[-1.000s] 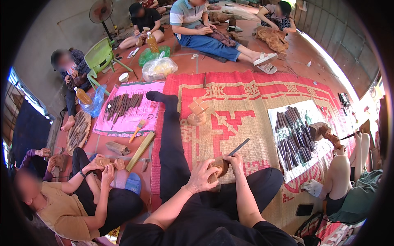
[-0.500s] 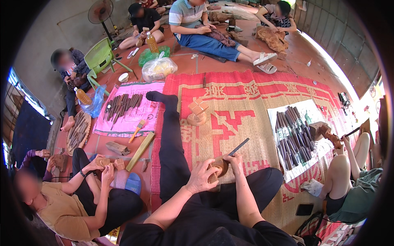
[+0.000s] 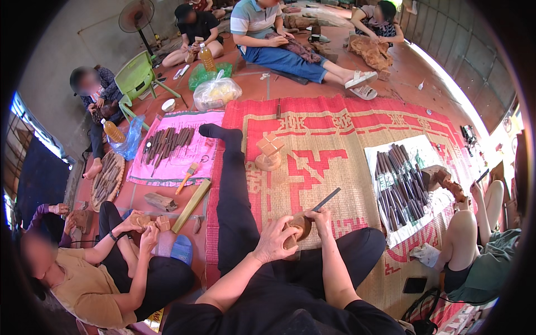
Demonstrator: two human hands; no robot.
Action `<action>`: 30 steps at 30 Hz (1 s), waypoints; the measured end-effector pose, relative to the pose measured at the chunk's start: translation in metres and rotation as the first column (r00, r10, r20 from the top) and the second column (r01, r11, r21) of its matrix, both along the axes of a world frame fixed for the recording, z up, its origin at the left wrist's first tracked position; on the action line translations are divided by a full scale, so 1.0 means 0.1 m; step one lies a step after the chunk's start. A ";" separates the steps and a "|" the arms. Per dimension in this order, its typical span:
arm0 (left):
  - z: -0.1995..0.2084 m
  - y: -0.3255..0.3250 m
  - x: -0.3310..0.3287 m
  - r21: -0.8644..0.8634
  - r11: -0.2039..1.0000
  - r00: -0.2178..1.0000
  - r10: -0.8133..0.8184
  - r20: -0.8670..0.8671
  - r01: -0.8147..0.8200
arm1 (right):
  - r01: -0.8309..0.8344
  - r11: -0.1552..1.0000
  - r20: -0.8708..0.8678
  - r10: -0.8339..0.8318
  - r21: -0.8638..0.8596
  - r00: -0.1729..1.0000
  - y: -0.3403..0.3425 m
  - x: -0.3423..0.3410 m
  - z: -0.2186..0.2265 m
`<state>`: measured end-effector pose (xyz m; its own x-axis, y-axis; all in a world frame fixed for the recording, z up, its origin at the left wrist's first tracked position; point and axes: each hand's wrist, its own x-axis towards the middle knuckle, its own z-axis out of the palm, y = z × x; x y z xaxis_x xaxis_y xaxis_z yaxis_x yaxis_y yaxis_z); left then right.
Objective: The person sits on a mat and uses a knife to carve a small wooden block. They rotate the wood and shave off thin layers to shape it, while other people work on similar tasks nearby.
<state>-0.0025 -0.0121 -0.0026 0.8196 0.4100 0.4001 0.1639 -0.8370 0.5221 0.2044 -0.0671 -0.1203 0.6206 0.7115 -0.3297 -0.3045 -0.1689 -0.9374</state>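
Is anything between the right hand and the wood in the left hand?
Nothing visible. The right hand, gripping a dark tool, is close beside the wood, which the left hand holds. The tool's near end is hidden, so contact there cannot be told.

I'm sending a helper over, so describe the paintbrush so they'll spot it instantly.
Find the bright pink sheet left of the wearer's outstretched, black-clad leg. At the sheet's near edge, on the side toward that leg, lies the flat paintbrush. Its orange handle and pale bristles set it apart from the dark, slim tools spread beyond it.
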 end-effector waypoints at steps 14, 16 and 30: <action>0.00 0.03 -0.04 -0.010 1.000 1.000 -0.009 0.019 0.009 | 0.156 0.986 -0.166 -0.163 -0.056 0.973 -0.02 0.13 -0.14; 0.00 0.04 -0.03 -0.010 1.000 0.999 0.009 0.031 -0.009 | 0.209 0.977 -0.160 -0.214 -0.045 0.964 -0.06 0.19 -0.21; 0.03 0.05 -0.05 -0.039 0.998 0.998 0.055 0.026 -0.054 | 0.010 0.999 -0.164 -0.003 0.041 0.986 0.00 -0.02 0.04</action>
